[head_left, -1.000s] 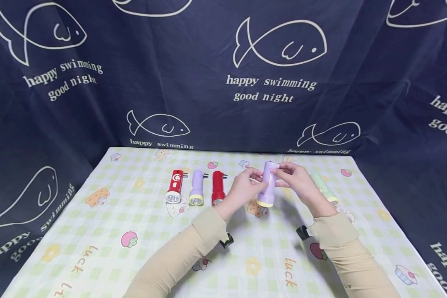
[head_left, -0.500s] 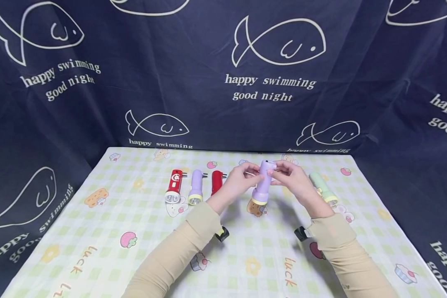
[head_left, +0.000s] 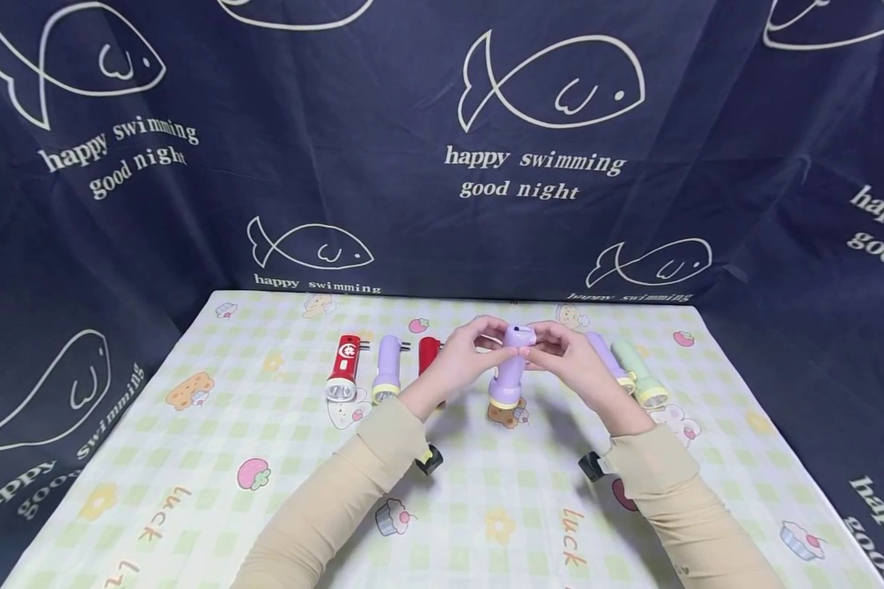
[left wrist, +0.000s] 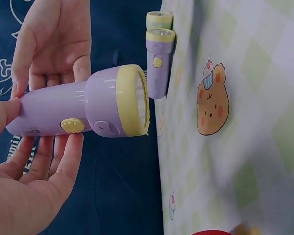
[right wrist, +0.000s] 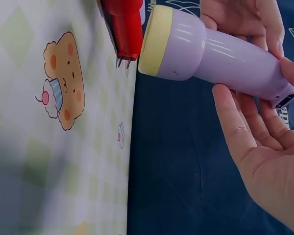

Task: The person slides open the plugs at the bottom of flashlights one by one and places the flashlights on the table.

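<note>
Spreading behind both grips, a dark blue fish-printed cloth (head_left: pixel 412 196) covers the background, and below them lies a pale checked table (head_left: pixel 191 442). The left grip (head_left: pixel 457 360) and the right grip (head_left: pixel 580 370) are clamped on a purple flashlight (head_left: pixel 508 378), thumbs near its tail, fingers behind the barrel. It is held up between them, above the table, its yellow-rimmed head (left wrist: pixel 130 100) pointing down. Left of the left grip lie a red-and-silver flashlight (head_left: pixel 343 368), a second purple flashlight (head_left: pixel 388 364) and a plain red flashlight (head_left: pixel 429 352), partly hidden by that grip. Right of the right grip, a third purple flashlight (head_left: pixel 608 360) lies close beside a green flashlight (head_left: pixel 639 372). A yellow switch (left wrist: pixel 72 126) sits by the left grip's fingertips; a dark slot (right wrist: pixel 285 101) shows at the tail. For this two-handed hold, light, even pressure seems best: let the right grip steady the barrel, leave the left forefinger free near the switch, and hold the head clear of the table
</note>
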A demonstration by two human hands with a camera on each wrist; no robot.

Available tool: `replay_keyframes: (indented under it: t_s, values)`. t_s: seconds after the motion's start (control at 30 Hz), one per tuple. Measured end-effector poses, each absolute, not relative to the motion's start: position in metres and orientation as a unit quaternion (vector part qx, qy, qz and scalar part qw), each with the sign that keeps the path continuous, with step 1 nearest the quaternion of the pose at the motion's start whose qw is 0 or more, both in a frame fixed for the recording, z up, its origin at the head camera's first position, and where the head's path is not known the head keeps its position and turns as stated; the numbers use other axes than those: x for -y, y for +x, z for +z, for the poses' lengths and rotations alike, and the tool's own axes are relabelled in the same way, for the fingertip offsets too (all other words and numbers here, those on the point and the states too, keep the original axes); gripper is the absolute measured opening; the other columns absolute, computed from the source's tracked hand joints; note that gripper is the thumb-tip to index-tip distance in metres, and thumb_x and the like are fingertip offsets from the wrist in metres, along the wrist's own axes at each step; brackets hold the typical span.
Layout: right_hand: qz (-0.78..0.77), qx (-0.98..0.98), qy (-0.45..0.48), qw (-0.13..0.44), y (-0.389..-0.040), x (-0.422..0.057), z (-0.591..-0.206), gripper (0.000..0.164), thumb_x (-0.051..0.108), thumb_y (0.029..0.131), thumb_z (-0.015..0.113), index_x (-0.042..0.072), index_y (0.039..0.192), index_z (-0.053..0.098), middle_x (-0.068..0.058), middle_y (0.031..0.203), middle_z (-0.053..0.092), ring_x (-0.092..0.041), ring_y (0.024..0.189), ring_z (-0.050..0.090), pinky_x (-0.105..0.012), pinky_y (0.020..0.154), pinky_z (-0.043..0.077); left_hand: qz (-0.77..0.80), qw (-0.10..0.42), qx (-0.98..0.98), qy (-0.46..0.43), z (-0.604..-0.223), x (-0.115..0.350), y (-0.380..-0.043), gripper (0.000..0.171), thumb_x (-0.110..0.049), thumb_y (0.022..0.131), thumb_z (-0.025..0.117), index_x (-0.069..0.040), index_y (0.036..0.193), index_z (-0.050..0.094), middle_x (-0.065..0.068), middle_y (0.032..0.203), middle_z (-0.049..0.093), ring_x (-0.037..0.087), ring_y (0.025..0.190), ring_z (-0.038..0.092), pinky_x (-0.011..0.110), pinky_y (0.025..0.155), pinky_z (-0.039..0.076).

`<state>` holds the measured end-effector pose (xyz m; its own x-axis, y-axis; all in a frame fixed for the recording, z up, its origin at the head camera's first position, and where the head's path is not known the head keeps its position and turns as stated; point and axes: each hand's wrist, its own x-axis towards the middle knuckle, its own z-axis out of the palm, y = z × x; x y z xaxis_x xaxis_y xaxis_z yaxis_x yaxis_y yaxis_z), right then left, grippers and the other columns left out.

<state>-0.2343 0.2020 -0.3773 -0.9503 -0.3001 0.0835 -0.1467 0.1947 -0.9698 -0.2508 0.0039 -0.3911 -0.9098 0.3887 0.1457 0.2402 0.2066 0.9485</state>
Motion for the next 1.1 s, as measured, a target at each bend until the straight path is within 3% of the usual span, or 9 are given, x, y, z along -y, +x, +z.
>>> replay_keyframes:
  t_s: [0.13, 0.33, 0.73, 1.1]
  values:
    - [-0.607, -0.778, -0.152, 0.053, -0.234, -0.200, -0.377, 0.042, 0.008, 0.088, 0.065, -0.009, 0.123, 0.050, -0.007, 0.107, 0.061, -0.007, 0.089, 0.064, -0.043, 0.083, 0.055, 0.592, 0.053, -0.777, 0.209, -0.389, -0.001, -0.249, 0.038, -0.026, 0.085, 0.071, -0.013, 0.118, 0.058, 0.001, 0.113, 0.063, 0.014, 0.097, 0.062, 0.027, 0.083, 0.052]
    - [-0.602, -0.779, -0.167, 0.046, -0.235, -0.198, -0.376, 0.041, 0.009, 0.088, 0.066, -0.006, 0.123, 0.051, -0.009, 0.108, 0.060, -0.009, 0.091, 0.064, -0.046, 0.082, 0.054, 0.583, 0.042, -0.781, 0.221, -0.392, 0.001, -0.246, 0.036, -0.021, 0.085, 0.071, -0.012, 0.117, 0.058, 0.001, 0.112, 0.064, 0.013, 0.097, 0.063, 0.026, 0.082, 0.052]
    - [-0.557, -0.811, -0.177, 0.022, -0.231, -0.197, -0.376, 0.039, 0.015, 0.083, 0.072, 0.002, 0.118, 0.059, -0.007, 0.113, 0.061, -0.012, 0.097, 0.062, -0.030, 0.078, 0.056, 0.585, 0.045, -0.776, 0.231, -0.394, 0.007, -0.240, 0.036, -0.018, 0.084, 0.072, -0.014, 0.117, 0.058, 0.000, 0.113, 0.063, 0.014, 0.101, 0.061, 0.029, 0.084, 0.051]
    - [-0.542, -0.823, -0.172, 0.001, -0.230, -0.195, -0.379, 0.037, 0.018, 0.081, 0.075, 0.006, 0.115, 0.063, -0.010, 0.112, 0.065, -0.015, 0.098, 0.062, -0.028, 0.077, 0.055, 0.593, 0.053, -0.771, 0.229, -0.396, 0.010, -0.237, 0.037, -0.015, 0.084, 0.071, -0.013, 0.119, 0.058, 0.002, 0.115, 0.063, 0.017, 0.104, 0.061, 0.032, 0.085, 0.052]
